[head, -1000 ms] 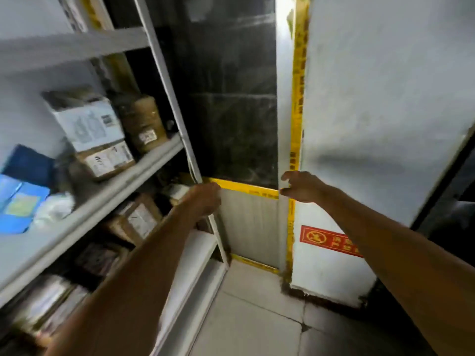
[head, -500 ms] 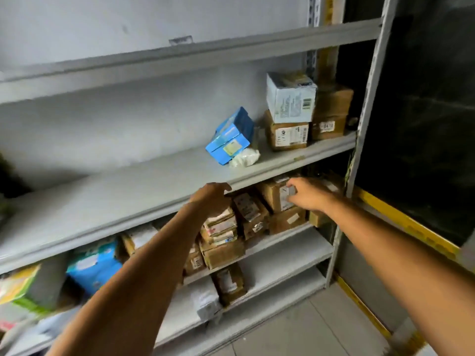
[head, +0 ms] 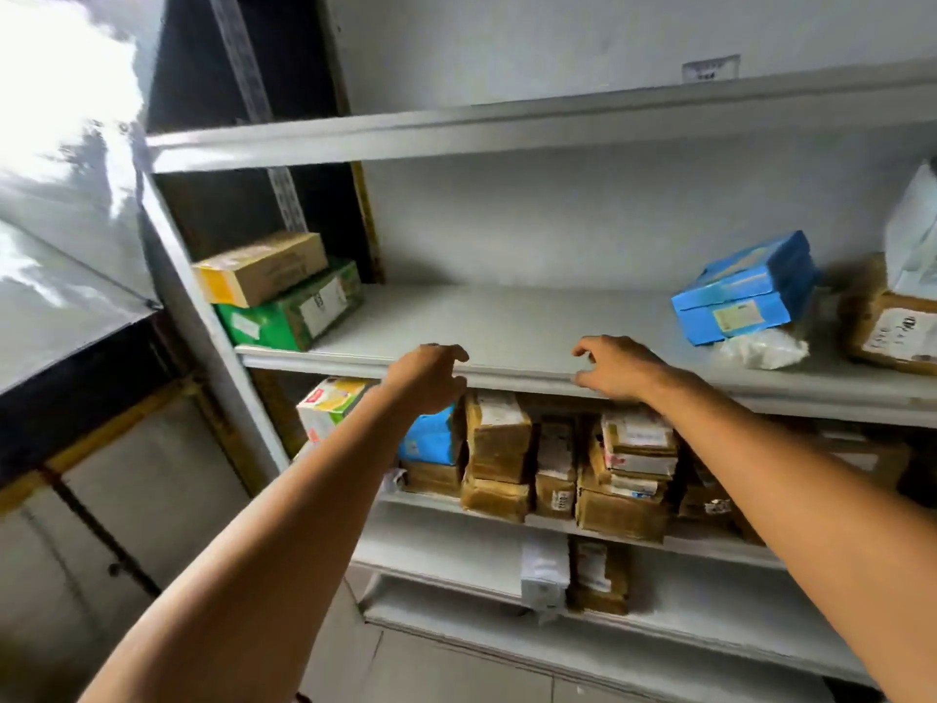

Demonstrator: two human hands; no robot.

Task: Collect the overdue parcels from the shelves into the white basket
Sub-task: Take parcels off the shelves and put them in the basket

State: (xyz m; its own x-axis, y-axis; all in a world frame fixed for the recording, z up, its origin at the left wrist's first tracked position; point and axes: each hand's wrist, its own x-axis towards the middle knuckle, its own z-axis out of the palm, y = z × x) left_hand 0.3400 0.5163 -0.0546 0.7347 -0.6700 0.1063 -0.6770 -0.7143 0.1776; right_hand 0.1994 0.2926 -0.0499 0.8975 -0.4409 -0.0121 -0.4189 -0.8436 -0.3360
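Search stage, by the look of it: left hand (head: 431, 372) and right hand (head: 616, 367) hover at the lip of the smooth grey metal shelf (head: 507, 322), fingers loosely curled, gripping nothing. Taped brown cardboard parcels (head: 499, 449) sit packed on the shelf below. The next move calls for choosing one and grasping it. The white basket is out of view.

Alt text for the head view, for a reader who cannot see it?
The left hand and right hand, both empty, reach to the front edge of a grey shelf. A green box and a blue box sit toward its ends; cardboard parcels crowd the shelf below.
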